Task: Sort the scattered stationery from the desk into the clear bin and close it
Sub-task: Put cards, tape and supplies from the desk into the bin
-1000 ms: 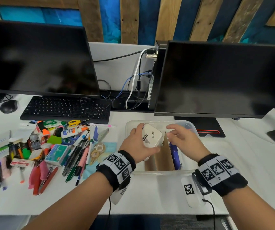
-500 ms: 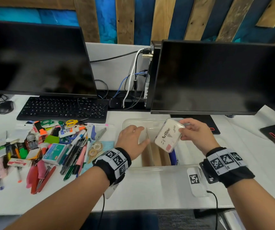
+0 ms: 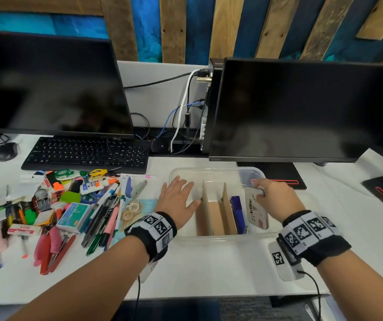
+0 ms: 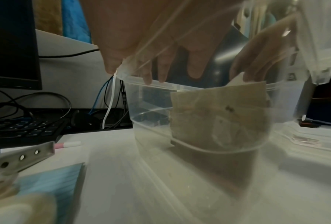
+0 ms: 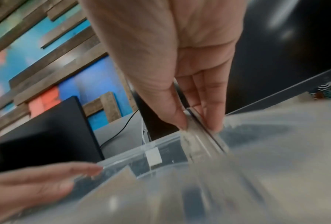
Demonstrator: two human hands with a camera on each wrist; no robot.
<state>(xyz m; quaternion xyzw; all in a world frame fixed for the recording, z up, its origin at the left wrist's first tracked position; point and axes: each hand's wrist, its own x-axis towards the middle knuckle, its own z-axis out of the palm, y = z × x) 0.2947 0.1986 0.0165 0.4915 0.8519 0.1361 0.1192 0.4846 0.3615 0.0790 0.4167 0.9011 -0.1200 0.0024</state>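
Two hands at clear bin (image 3: 218,237): L hand (image 3: 176,202) flat, fingers straight (left rim); R hand (image 3: 276,195) pinching stamp pad (image 3: 256,210), right-wall slot.

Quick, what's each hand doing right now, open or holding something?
Left hand: open, fingers spread flat over the clear bin.
Right hand: pinching the white Artline stamp pad, lowering it into the bin.

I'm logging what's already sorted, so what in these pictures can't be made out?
- Head view: the bin's left section floor, hidden by the left hand.
- Head view: the blue item beside the stamp pad is edge-on, so what it is cannot be told.
- Head view: small print on the stamp pad, too small.
- Right wrist view: the bin's contents, blurred; the right hand pinches the pad.
- Left wrist view: behind the cardboard divider, hidden.
- No lid identifiable.
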